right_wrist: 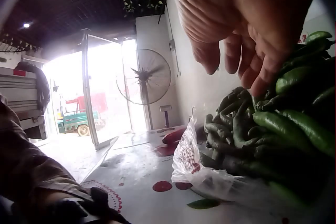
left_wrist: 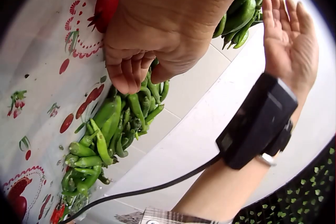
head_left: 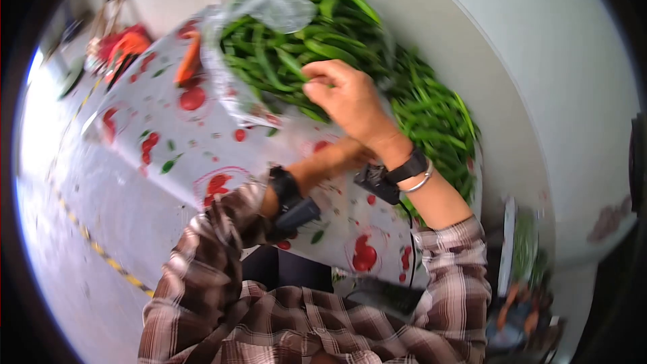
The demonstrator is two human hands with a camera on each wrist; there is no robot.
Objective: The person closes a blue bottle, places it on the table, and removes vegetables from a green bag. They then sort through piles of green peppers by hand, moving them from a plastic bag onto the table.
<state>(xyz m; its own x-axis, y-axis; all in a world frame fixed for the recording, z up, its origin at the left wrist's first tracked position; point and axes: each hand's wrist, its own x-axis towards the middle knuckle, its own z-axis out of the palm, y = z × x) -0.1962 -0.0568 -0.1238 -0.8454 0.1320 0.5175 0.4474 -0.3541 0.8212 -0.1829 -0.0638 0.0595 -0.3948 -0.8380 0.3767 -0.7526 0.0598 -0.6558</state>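
In the head view, my right hand [head_left: 350, 98] reaches over long green peppers [head_left: 337, 47] heaped in a clear plastic bag [head_left: 222, 87]. Its fingertips are right at the peppers; in the right wrist view the fingers hang loosely bent, with a gap to the thumb and nothing between. My left hand [left_wrist: 163, 40] lies lower, mostly hidden behind the right wrist in the head view. In the left wrist view its fingers are loosely bent, thumb apart, fingertips close over a loose pile of green peppers [left_wrist: 107, 134]. No pepper shows in its grasp.
The table wears a white cloth [head_left: 182, 141] printed with red fruit. A long orange-red vegetable [head_left: 189, 59] lies left of the bag. The wall [head_left: 458, 47] runs along the far side. A black cable [left_wrist: 173, 182] trails from the right wrist camera. A fan [right_wrist: 143, 77] stands by the doorway.
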